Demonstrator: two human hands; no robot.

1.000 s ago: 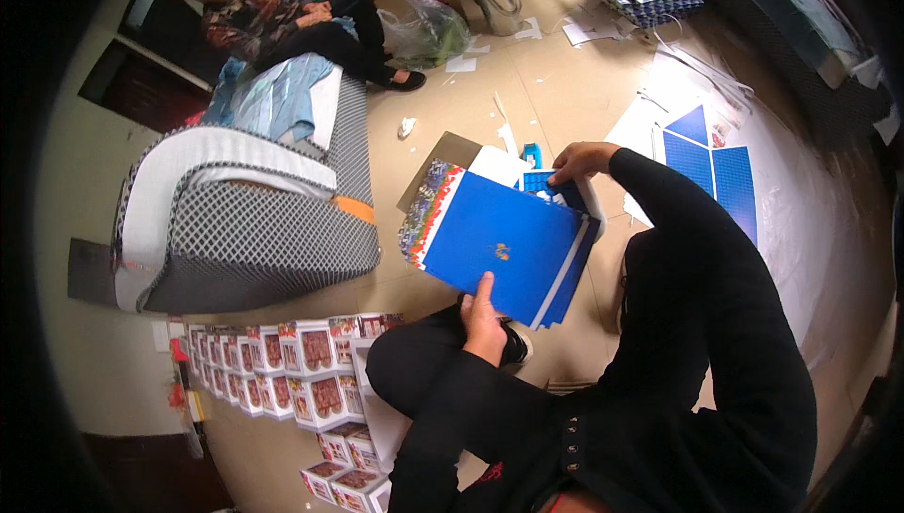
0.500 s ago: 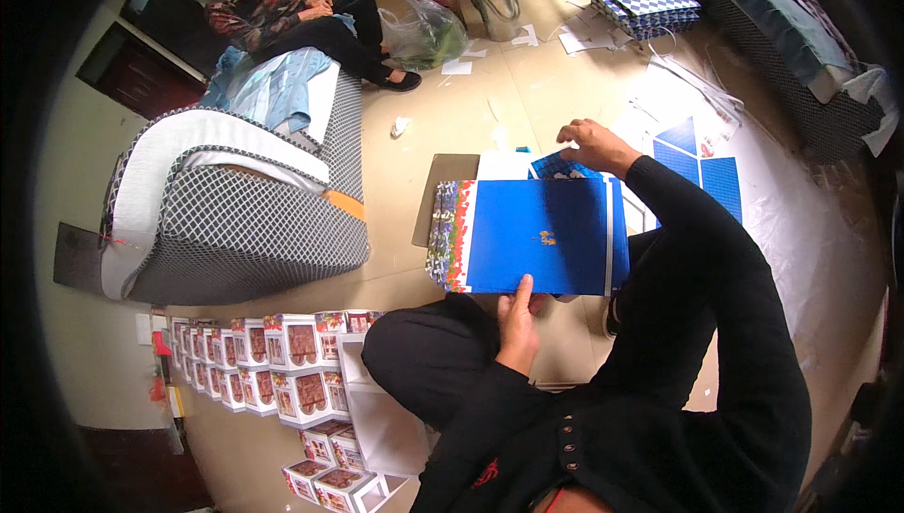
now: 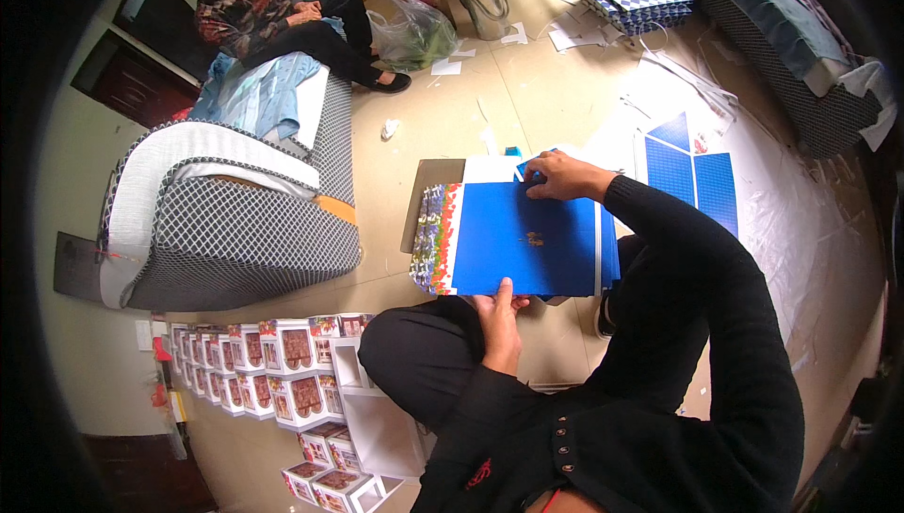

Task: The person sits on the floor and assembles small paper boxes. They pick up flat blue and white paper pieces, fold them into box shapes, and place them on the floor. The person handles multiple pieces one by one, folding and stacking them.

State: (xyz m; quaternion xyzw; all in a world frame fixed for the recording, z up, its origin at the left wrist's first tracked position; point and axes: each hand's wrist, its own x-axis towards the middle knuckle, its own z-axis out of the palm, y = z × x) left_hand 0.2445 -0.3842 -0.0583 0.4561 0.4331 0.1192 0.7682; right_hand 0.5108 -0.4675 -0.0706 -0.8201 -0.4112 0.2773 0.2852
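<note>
The blue card sheet [image 3: 527,240] lies flat over my lap, long axis left to right, my left hand [image 3: 499,320] pinching its near edge and my right hand [image 3: 556,177] gripping the far right corner.

A: Light?
B: I read it as even, soft daylight; floor [image 3: 452,127] bright, shadows faint.
A: Picture quality?
B: Heavy fisheye bend, black vignette at rim; centre sharp, edges smeared, mild glare on plastic sheet [image 3: 800,221].
</note>
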